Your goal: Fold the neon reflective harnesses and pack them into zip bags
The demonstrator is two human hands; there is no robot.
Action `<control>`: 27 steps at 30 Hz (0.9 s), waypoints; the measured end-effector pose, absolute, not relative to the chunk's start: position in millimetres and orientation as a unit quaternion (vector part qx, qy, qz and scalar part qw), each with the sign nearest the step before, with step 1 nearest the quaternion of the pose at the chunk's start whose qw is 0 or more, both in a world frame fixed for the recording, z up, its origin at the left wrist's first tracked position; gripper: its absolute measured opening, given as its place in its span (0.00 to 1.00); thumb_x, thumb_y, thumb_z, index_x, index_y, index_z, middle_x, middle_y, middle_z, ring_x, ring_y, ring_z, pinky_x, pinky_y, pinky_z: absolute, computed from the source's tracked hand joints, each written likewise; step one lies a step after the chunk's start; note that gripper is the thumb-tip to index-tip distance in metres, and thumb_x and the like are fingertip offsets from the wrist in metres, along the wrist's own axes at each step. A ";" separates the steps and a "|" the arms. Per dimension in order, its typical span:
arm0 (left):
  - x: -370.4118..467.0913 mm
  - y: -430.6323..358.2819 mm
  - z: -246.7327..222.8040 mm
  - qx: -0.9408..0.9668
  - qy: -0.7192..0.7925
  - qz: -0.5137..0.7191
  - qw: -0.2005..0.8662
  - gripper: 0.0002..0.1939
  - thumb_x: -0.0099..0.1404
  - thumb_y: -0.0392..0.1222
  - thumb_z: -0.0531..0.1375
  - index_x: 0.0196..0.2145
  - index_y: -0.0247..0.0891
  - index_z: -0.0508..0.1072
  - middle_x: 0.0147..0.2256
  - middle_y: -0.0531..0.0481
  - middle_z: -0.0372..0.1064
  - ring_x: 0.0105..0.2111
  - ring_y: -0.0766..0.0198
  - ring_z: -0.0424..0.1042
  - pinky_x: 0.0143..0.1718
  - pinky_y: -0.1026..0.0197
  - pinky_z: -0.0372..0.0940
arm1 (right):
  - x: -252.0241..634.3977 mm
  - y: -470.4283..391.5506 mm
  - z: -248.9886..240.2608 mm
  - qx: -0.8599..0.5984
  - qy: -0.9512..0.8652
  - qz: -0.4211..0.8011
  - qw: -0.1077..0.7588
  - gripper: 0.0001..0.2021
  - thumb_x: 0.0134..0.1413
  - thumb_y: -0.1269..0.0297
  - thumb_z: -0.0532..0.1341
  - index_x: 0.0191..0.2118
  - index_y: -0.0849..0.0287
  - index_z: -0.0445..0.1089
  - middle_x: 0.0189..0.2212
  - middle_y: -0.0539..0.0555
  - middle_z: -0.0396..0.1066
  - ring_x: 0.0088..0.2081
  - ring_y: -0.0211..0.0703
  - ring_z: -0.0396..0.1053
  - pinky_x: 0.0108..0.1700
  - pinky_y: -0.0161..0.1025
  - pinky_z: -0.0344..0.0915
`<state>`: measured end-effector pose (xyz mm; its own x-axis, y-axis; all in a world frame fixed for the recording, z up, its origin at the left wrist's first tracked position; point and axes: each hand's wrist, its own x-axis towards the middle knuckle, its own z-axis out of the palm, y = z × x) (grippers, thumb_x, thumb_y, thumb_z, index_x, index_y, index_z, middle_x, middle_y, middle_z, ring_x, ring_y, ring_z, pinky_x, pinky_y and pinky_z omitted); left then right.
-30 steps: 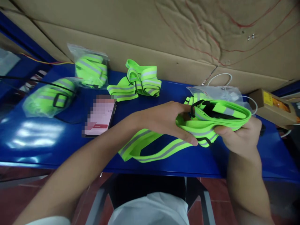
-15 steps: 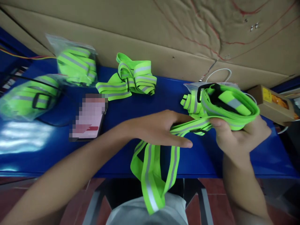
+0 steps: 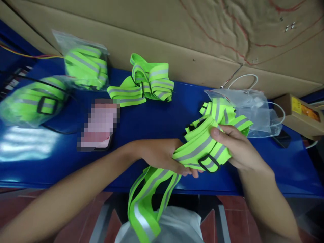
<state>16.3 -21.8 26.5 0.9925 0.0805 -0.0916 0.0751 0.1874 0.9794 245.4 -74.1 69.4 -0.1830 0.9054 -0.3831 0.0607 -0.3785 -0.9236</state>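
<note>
A lime-green reflective strap [image 3: 196,148] with a grey stripe is folded into a flat bundle over the desk. My right hand [image 3: 238,145] grips the bundle's right end, thumb on top. At the lower left end, my left hand [image 3: 164,156] is closed round the strap, some fingertips showing beneath it. A black buckle [image 3: 209,163] faces up on the bundle's front. From my left hand a loose loop of strap [image 3: 145,216] hangs past the desk edge towards my lap. Just behind the bundle lies another folded green strap [image 3: 219,108], partly covered.
A loosely bundled strap [image 3: 158,79] lies at the back middle. Two bagged straps, a rear bag [image 3: 86,65] and a front bag [image 3: 32,101], sit left, near a phone [image 3: 100,125]. Clear plastic bags [image 3: 255,111], a white cable and a cardboard box [image 3: 298,111] occupy the right.
My right hand has brought the bundle down and left and turned it, so its buckle now faces up. My left hand has closed round the strap. The hanging loop has shifted left.
</note>
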 end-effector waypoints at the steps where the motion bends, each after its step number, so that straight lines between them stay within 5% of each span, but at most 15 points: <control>1: 15.2 -22.7 27.1 0.647 0.051 0.010 0.761 0.14 0.70 0.37 0.61 0.51 0.31 0.77 0.50 0.43 0.80 0.52 0.59 0.78 0.54 0.61 0.71 | 243.1 -73.4 66.6 -0.547 -0.416 0.647 0.332 0.23 0.54 0.38 0.68 0.37 0.56 0.82 0.32 0.55 0.83 0.30 0.49 0.80 0.29 0.41 0.76; 6: 12.7 -30.1 34.7 0.723 0.073 0.085 0.682 0.09 0.70 0.36 0.60 0.40 0.32 0.81 0.44 0.45 0.81 0.48 0.57 0.79 0.54 0.61 0.70 | 227.8 -72.5 51.2 -0.565 -0.414 0.636 0.324 0.25 0.60 0.37 0.63 0.42 0.56 0.81 0.37 0.56 0.83 0.37 0.47 0.81 0.34 0.38 0.77; 12: 17.2 -35.3 40.6 0.705 0.036 0.091 0.703 0.18 0.73 0.33 0.52 0.53 0.31 0.78 0.55 0.42 0.77 0.60 0.57 0.73 0.64 0.60 0.63 | 225.8 -67.5 45.7 -0.553 -0.592 0.468 0.353 0.13 0.63 0.50 0.67 0.41 0.55 0.79 0.34 0.50 0.81 0.35 0.40 0.78 0.37 0.34 0.74; 14: 18.4 -37.7 37.5 0.680 0.061 0.083 0.725 0.18 0.74 0.34 0.53 0.56 0.30 0.76 0.56 0.39 0.76 0.58 0.57 0.74 0.62 0.57 0.66 | 233.8 -67.4 52.4 -0.533 -0.627 0.453 0.343 0.19 0.67 0.45 0.61 0.41 0.55 0.81 0.38 0.53 0.83 0.40 0.44 0.81 0.43 0.38 0.76; 17: 19.4 -39.9 30.3 0.664 0.099 0.069 0.738 0.17 0.72 0.36 0.56 0.54 0.27 0.75 0.54 0.37 0.76 0.55 0.55 0.76 0.58 0.54 0.68 | 241.1 -73.4 65.1 -0.482 -0.697 0.459 0.267 0.28 0.65 0.38 0.58 0.57 0.53 0.77 0.50 0.56 0.81 0.50 0.53 0.80 0.50 0.45 0.77; 20: 20.7 -39.6 24.2 0.641 0.121 0.072 0.755 0.13 0.68 0.35 0.60 0.49 0.29 0.78 0.49 0.41 0.79 0.51 0.55 0.77 0.55 0.55 0.69 | 234.8 -81.5 66.8 -0.510 -0.708 0.445 0.202 0.34 0.55 0.46 0.71 0.66 0.50 0.69 0.51 0.55 0.80 0.34 0.47 0.82 0.34 0.40 0.79; 23: 23.3 -39.9 22.6 0.526 0.168 0.057 0.832 0.16 0.61 0.35 0.66 0.48 0.31 0.79 0.47 0.43 0.80 0.46 0.56 0.79 0.48 0.57 0.71 | 224.8 -82.5 56.0 -0.557 -0.658 0.455 0.223 0.29 0.56 0.52 0.71 0.63 0.48 0.70 0.45 0.52 0.82 0.17 0.37 0.72 0.18 0.35 0.69; 27: 27.7 -44.6 29.6 0.380 0.262 0.074 0.884 0.19 0.57 0.38 0.70 0.47 0.31 0.80 0.46 0.42 0.81 0.44 0.55 0.80 0.48 0.55 0.72 | 223.3 -74.6 44.8 -0.551 -0.666 0.412 0.288 0.24 0.54 0.56 0.73 0.56 0.49 0.76 0.49 0.51 0.81 0.37 0.49 0.82 0.31 0.39 0.78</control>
